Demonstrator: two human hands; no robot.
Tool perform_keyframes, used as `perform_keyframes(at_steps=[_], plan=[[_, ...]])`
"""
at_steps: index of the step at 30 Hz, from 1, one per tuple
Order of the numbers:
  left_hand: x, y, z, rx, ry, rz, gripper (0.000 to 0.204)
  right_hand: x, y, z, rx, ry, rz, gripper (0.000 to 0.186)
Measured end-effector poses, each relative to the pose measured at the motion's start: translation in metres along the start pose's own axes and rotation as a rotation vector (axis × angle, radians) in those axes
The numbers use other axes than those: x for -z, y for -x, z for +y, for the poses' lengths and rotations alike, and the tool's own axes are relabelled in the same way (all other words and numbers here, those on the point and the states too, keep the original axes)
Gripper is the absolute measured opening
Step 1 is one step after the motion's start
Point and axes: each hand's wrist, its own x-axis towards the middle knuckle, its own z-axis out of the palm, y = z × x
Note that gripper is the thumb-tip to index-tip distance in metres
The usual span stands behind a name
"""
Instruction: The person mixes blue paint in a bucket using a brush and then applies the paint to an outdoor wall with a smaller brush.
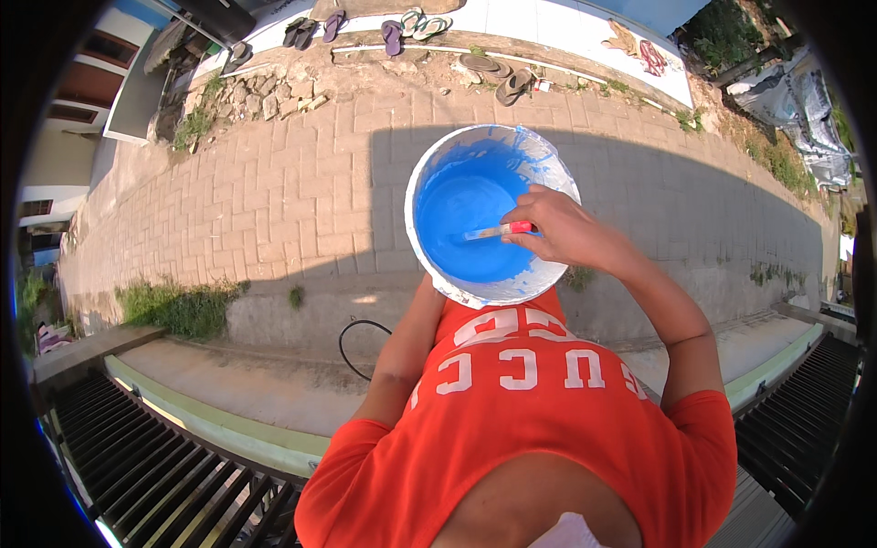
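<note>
A white bucket [551, 166] is in front of my body, its rim and inner wall smeared with blue and white. Bright blue paint [457, 210] fills its lower part. My right hand [559, 224] reaches over the right side of the rim, fingers closed around the red handle of a paintbrush [489, 232]. The brush lies nearly level and points left, its bristle end at or just above the paint; I cannot tell whether it touches. My left forearm [402, 352] runs up to the bucket's near-left underside, where the bucket hides my left hand and its fingers.
Paving blocks [301, 183] spread beyond the bucket, partly in shade. Several sandals [393, 36] lie along a white-tiled ledge at the far side, near loose stones [265, 96]. A black hose loop [352, 342] and grass [183, 306] are at left. Dark slatted railings [155, 457] flank me.
</note>
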Motion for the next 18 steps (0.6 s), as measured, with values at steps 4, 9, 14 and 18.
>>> perform_keyframes(at_steps=[4,9,14,18], plan=[[0.005,0.000,0.008,-0.033,-0.008,0.004,0.050,0.028,0.010,-0.011,-0.051,-0.011,0.116,0.022],[0.005,-0.008,0.013,-0.082,-0.014,-0.005,0.048,0.036,0.012,-0.009,-0.066,0.008,0.028,0.022],[0.001,-0.009,0.009,-0.106,0.002,-0.007,0.047,0.023,0.012,-0.001,-0.053,0.013,-0.150,0.024],[0.004,-0.009,0.007,-0.110,0.078,-0.020,0.048,0.026,0.004,-0.004,-0.018,0.013,-0.272,0.024]])
